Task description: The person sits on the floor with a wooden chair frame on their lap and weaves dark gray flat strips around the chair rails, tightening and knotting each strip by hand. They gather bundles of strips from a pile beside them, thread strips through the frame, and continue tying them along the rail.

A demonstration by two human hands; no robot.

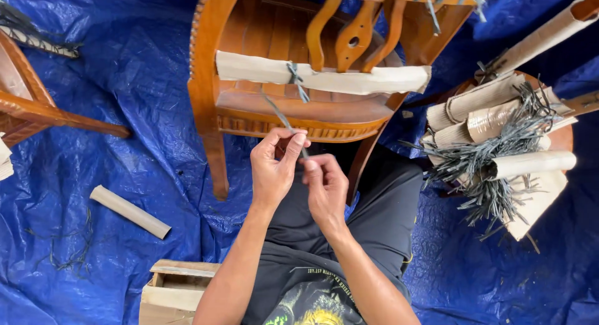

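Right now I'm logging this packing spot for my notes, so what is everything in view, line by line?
chair: one, brown wood, lying on the tarp at top centre
cardboard strip: one, beige, wrapped across the chair's rail
strap: one, grey, tied on the cardboard strip and running down to the hands
tarp: one, blue, covering the floor
cardboard roll: one, beige, loose on the tarp at left
cardboard pile: several rolled pieces, beige, at right
bundle of straps: many, grey, on the cardboard pile
crate: one, pale wood, bottom edge
second chair: partly seen, brown, left edge
left hand: pinching the strap
right hand: pinching the strap lower down
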